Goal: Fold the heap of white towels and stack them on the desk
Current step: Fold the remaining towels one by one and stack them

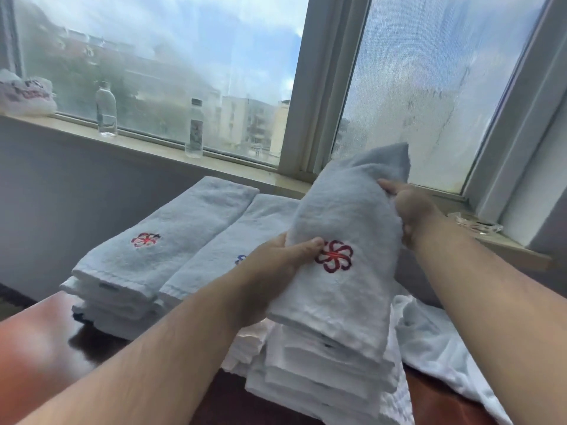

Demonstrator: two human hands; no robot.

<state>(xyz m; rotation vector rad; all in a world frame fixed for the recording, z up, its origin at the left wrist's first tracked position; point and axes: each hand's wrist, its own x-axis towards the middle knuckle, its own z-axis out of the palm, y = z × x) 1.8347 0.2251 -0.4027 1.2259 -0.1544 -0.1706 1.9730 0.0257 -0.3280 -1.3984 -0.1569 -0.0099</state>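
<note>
Above stack (325,372), left hand (276,271), right hand (412,210), fingers (390,186) gripping towel (346,216)

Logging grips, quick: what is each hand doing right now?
Left hand: grips the folded towel at its near side, thumb on top.
Right hand: grips the same towel's far side.

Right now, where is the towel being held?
Centre-right in head view: left hand and right hand grip the held towel, tilted, over the nearest towel stack.
</note>
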